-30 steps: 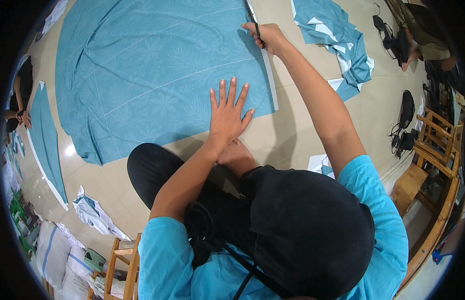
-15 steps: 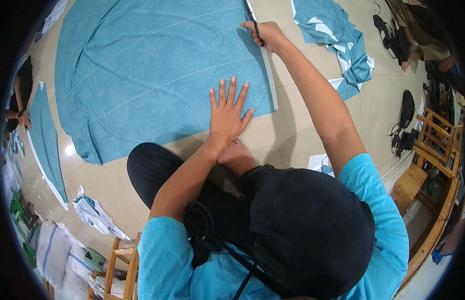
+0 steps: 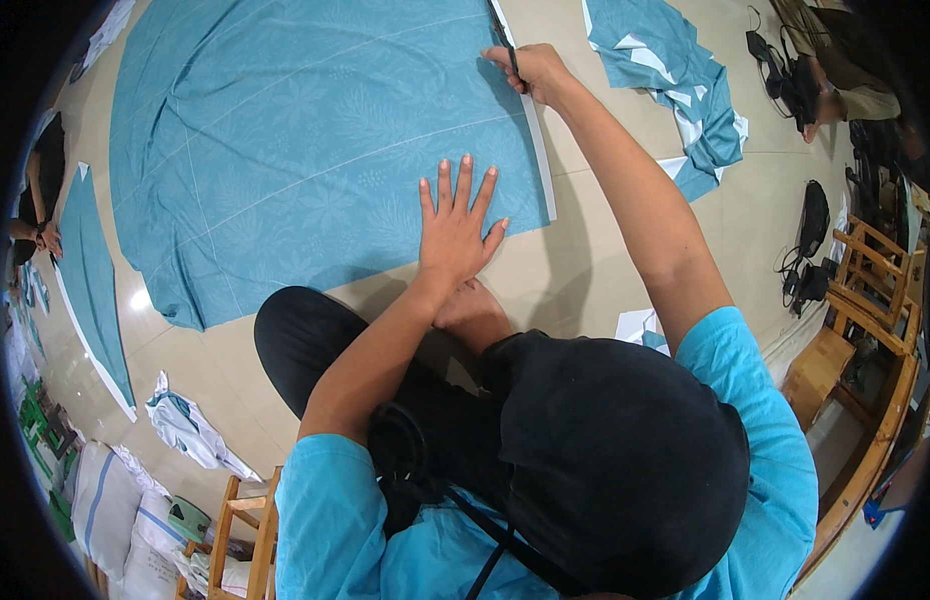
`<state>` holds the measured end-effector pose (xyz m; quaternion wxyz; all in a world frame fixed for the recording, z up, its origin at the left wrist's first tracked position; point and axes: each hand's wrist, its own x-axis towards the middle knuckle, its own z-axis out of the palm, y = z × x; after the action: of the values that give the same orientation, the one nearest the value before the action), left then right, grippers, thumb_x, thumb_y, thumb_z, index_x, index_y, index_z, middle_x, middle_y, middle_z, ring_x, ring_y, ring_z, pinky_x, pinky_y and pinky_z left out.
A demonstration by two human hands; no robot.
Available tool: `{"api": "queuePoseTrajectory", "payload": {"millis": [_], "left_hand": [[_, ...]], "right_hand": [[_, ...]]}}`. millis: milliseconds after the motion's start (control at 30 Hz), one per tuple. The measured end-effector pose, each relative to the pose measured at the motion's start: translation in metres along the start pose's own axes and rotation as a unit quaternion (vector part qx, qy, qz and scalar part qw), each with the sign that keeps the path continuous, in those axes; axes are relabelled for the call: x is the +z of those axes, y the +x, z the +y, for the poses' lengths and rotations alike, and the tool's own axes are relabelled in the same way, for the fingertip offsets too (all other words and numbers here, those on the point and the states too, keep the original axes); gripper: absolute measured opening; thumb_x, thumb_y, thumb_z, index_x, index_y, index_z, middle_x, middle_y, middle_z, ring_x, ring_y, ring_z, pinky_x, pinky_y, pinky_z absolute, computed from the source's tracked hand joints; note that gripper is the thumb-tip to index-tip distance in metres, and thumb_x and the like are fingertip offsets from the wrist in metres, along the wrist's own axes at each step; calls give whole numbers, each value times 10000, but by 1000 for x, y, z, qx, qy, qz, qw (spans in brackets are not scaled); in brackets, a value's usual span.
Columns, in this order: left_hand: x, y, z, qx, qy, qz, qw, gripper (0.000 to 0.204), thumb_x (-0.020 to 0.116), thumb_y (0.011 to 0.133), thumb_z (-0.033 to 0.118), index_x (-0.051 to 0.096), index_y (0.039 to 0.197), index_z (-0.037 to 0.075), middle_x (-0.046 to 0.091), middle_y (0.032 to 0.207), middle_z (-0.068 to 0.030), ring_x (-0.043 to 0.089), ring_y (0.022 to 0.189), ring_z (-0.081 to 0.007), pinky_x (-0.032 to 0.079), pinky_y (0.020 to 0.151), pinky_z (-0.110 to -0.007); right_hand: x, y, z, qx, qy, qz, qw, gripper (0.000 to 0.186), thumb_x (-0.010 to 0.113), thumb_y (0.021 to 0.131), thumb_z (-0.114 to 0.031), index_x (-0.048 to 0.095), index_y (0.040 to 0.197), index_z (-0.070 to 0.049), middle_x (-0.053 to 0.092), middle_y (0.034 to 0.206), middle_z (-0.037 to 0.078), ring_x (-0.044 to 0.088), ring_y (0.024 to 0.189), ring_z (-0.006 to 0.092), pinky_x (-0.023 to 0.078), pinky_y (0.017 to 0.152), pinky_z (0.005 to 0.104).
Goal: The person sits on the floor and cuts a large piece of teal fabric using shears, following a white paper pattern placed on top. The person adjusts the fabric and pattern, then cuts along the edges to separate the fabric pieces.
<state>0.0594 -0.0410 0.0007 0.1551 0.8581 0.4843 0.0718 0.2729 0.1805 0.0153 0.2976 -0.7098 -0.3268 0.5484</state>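
Observation:
A large teal patterned fabric (image 3: pixel 285 130) lies spread on the floor, crossed by thin pale lines and rippled toward the left. My left hand (image 3: pixel 457 222) rests flat on its near edge with the fingers spread. My right hand (image 3: pixel 533 75) is closed round the handles of dark scissors (image 3: pixel 506 40) at the fabric's right side. The blades point away from me along the white border strip (image 3: pixel 538 150); whether they are parted I cannot tell.
Crumpled teal and white fabric (image 3: pixel 685 95) lies to the right. A long teal strip (image 3: pixel 90 280) is at the left, near another person's hand (image 3: pixel 50 240). White scraps (image 3: pixel 190 425), wooden stools (image 3: pixel 240 530), sacks (image 3: pixel 105 495) and black bags (image 3: pixel 813 220) sit around the floor. Another person's foot (image 3: pixel 813 128) shows at upper right.
My hands and the fabric hold practically the same place. At the upper right, the other person's limb has shifted slightly.

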Motion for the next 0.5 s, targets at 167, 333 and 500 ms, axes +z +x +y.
{"api": "queuePoseTrajectory", "payload": {"millis": [167,333,500], "left_hand": [[-1,0,0,-3,-5,-3,1000,782,532,1051,539,321,1709,172,197,1776,-222,177,1607,-526,152,1247,-739],[-1,0,0,-3,-3,-3,1000,785,536,1049,532,316,1710,170,194,1777,-220,176,1607,-528,149,1252,-735],[-1,0,1,-2,-15,3,1000,784,532,1051,535,314,1711,171,189,1779,-220,168,1610,-528,133,1255,-733]], "right_hand": [[-2,-5,-3,-2,-2,0,1000,426,950,762,-375,690,796,-39,550,651,9,506,543,117,388,505,283],[0,-5,-8,5,9,7,1000,439,949,757,-398,684,789,-50,542,647,4,496,537,114,384,507,275],[2,3,-9,6,-3,18,1000,430,948,759,-396,684,783,-57,537,637,-3,493,535,112,380,502,273]]}}
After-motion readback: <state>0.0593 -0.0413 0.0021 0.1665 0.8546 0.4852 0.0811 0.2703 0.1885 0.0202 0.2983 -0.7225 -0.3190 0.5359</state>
